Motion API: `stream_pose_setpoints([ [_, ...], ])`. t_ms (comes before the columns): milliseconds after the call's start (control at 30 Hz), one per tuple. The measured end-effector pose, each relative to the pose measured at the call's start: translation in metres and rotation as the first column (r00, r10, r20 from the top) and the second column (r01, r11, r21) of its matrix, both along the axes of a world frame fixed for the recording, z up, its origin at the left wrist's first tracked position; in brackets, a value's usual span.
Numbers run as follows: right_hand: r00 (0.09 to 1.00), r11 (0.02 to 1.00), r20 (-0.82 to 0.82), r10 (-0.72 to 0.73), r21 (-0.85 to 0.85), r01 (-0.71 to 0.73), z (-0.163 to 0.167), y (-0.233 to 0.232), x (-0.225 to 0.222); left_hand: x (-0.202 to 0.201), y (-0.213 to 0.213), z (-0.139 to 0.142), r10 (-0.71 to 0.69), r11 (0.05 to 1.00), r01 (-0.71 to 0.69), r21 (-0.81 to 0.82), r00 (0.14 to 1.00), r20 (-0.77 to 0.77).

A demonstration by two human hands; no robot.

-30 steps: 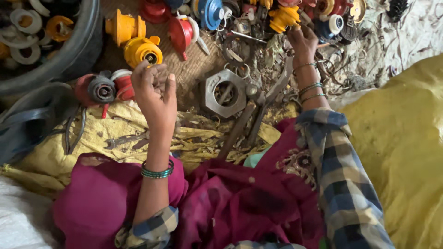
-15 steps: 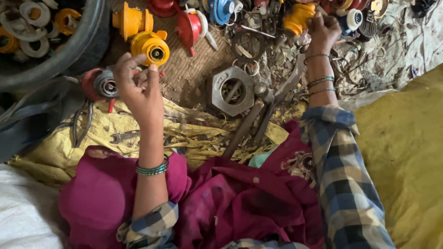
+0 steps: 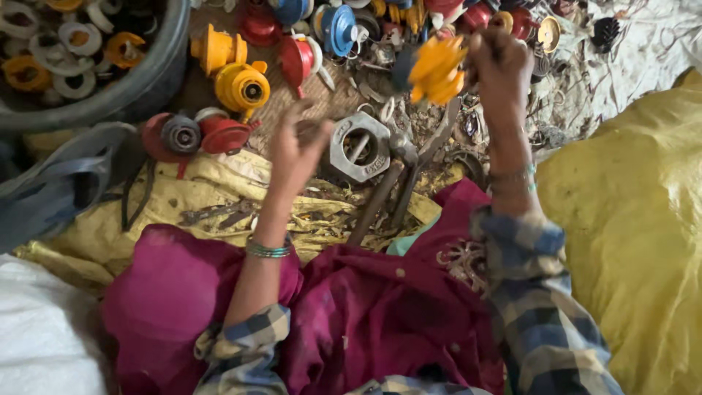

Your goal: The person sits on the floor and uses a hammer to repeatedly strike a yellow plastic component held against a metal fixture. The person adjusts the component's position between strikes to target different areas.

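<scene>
As the right hand (image 3: 501, 66) lifted a blurred yellow plastic fitting (image 3: 437, 69) above the far scrap pile, grip pinching it, the left hand (image 3: 296, 150) hovered with its grip loosely spread; bringing them together looked next.

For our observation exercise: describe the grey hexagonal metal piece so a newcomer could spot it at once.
Start at the dark round tub at top left, then go right past the yellow plastic fittings to the floor clutter. There lies the grey hexagonal metal nut, beside the left hand: alone grey, six-sided, with a round hole.
</scene>
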State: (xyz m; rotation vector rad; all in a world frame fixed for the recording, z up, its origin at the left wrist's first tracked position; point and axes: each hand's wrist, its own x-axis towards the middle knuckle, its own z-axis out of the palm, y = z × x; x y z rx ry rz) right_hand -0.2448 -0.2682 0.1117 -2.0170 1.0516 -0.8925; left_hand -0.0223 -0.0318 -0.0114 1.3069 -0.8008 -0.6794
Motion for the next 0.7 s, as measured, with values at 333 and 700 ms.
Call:
stream_pose_setpoints([
  [333,0.910,0.772,0.406,0.085,0.551,-0.318,-0.026,0.136,0.001,-0.081,0.003,-0.020,-0.260,0.965,0.181,-0.187,0.724,-0.639],
  [700,0.900,0.361,0.219,-0.377,0.930,-0.075,-0.178,0.229,-0.051,-0.039,-0.017,-0.073,0.423,0.906,-0.324,0.271,0.705,-0.570],
])
